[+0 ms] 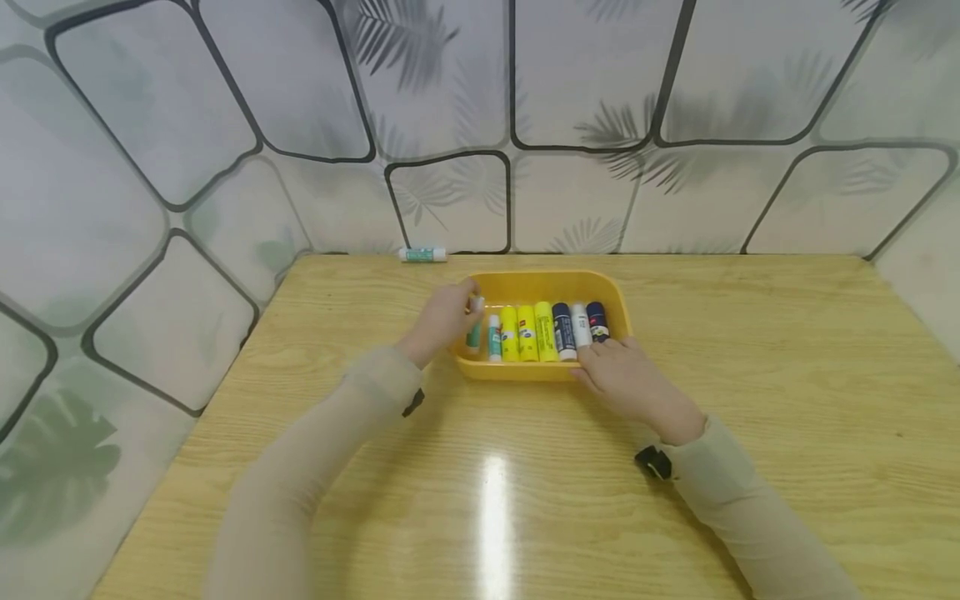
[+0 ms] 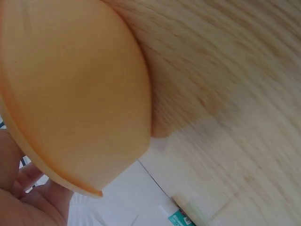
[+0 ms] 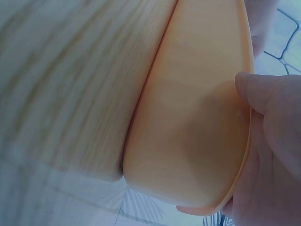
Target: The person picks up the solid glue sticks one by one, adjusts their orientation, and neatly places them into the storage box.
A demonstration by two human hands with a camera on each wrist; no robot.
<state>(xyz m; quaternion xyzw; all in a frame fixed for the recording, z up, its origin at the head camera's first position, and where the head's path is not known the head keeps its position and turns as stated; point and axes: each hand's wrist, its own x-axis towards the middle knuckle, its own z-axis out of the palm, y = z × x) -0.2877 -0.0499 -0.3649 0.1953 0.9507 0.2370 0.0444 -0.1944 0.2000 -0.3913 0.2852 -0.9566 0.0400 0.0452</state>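
A yellow plastic bin [image 1: 517, 372] lies on the table, with several glue sticks side by side in it. Yellow glue sticks [image 1: 527, 333] fill the middle of the row, and a dark blue glue stick [image 1: 564, 332] is to their right. At the bin's left end my left hand [image 1: 442, 319] pinches a small white-and-teal glue stick [image 1: 473, 337], partly hidden by the fingers. My right hand [image 1: 630, 379] grips the front right rim; in the right wrist view its thumb [image 3: 256, 92] presses the outer wall while the other fingers go over the rim.
Another white-and-teal glue stick [image 1: 423, 255] lies at the table's back edge, against the patterned wall [image 1: 450, 200]. The wooden table [image 1: 750, 350] extends to both sides of the bin. A bright light reflection shows on its front part.
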